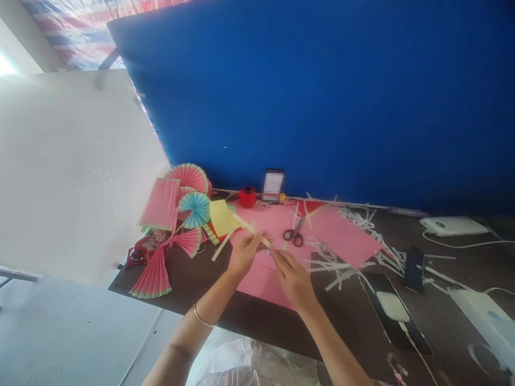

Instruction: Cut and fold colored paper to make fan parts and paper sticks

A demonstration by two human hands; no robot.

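Observation:
In the head view, a narrow pale-yellow paper strip (246, 224) runs slantwise between my two hands, above pink paper (259, 273). My left hand (244, 254) pinches it near its middle, thumb along the top. At its near end, the closed fingertips of my right hand (290, 273) grip it, partly hiding that end. Whether the strip is folded in layers is too blurred to tell. Black-handled scissors (296, 234) lie on the pink paper, just beyond my right hand. Left of the strip, a yellow paper sheet (222, 217) rests beside a blue pleated paper fan (194, 209).
Pink pleated fans (155, 271) crowd the dark table's (245, 313) left end. A red tape roll (247, 197) stands at the back. White paper strips (341, 273) litter the right side, near a phone (396, 311) with a cable. A blue panel (314, 96) rises behind.

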